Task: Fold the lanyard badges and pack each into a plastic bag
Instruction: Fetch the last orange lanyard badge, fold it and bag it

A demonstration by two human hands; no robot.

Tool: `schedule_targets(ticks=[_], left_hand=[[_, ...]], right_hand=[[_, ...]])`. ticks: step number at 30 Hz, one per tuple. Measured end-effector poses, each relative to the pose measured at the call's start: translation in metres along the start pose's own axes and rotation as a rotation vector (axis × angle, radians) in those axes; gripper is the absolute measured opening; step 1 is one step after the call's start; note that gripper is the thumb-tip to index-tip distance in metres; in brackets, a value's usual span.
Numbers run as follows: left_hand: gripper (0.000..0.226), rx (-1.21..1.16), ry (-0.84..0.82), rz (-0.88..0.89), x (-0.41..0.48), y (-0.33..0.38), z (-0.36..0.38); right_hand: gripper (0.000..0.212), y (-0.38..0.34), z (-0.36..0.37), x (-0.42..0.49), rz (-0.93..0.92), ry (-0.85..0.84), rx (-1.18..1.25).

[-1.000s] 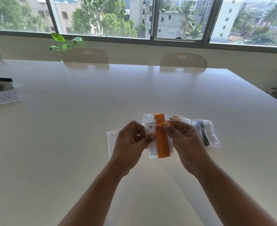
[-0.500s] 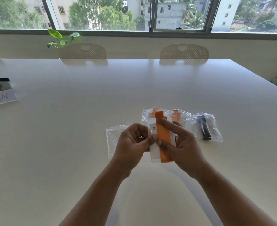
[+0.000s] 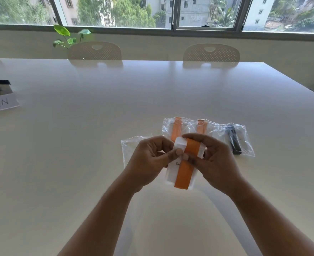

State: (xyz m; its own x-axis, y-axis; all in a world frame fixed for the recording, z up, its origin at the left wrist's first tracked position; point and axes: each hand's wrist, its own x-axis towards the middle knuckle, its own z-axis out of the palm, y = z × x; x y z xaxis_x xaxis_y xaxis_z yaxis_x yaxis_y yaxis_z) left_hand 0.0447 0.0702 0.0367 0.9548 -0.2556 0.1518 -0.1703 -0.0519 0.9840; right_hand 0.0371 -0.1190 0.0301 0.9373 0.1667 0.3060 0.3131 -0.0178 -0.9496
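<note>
Badge (image 3: 172, 174), white, orange lanyard (image 3: 184, 174) folded lengthwise over its face, held above table (image 3: 78, 145) in front of me. My left hand (image 3: 150, 159) pinches badge's left edge. My right hand (image 3: 215, 161) grips right side, thumb pressing lanyard down. Judgement: lay lanyard flat and centred, tuck loose end, hold thumbs tight so fold can't spring. Empty plastic bag (image 3: 129, 150) lies just beneath left hand. Three packed bags (image 3: 202, 126) sit beyond.

Four plastic bags (image 3: 244, 134), one unpacked lanyard badge (image 3: 172, 175)
</note>
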Motion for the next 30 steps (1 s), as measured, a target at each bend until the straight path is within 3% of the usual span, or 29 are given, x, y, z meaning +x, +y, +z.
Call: schedule_targets(ticks=[3,5,8,10,13,17,21,24,30], left_hand=[[0.033,0.053,0.052,-0.013,0.001,0.001,-0.009],[0.028,0.127,0.210,-0.029,0.005,-0.003,-0.021],[0.017,0.515,0.502,-0.062,0.011,-0.016,-0.049],[0.028,0.759,0.606,-0.120,0.011,-0.026,-0.065],[0.056,0.913,0.583,-0.256,0.013,-0.040,-0.075],[0.068,1.058,0.395,-0.395,0.018,-0.053,-0.074],[0.051,0.967,0.438,-0.364,0.019,-0.052,-0.073],[0.026,0.850,0.515,-0.310,0.016,-0.046,-0.071],[0.022,0.785,0.557,-0.245,0.013,-0.042,-0.072]], right_hand=[[0.036,0.000,0.001,0.000,-0.010,0.037,-0.006],[0.034,0.001,0.000,0.001,-0.008,0.070,0.005],[0.036,0.007,0.001,0.002,-0.015,0.098,0.007],[0.035,0.010,0.003,0.002,-0.007,0.115,-0.013],[0.025,0.013,0.007,0.001,0.033,0.121,-0.035],[0.037,0.018,0.009,0.000,0.051,0.145,-0.060],[0.022,0.016,0.010,0.001,0.060,0.148,-0.056],[0.027,0.020,0.010,0.000,0.066,0.142,-0.064],[0.023,0.022,0.010,-0.001,0.088,0.144,-0.049]])
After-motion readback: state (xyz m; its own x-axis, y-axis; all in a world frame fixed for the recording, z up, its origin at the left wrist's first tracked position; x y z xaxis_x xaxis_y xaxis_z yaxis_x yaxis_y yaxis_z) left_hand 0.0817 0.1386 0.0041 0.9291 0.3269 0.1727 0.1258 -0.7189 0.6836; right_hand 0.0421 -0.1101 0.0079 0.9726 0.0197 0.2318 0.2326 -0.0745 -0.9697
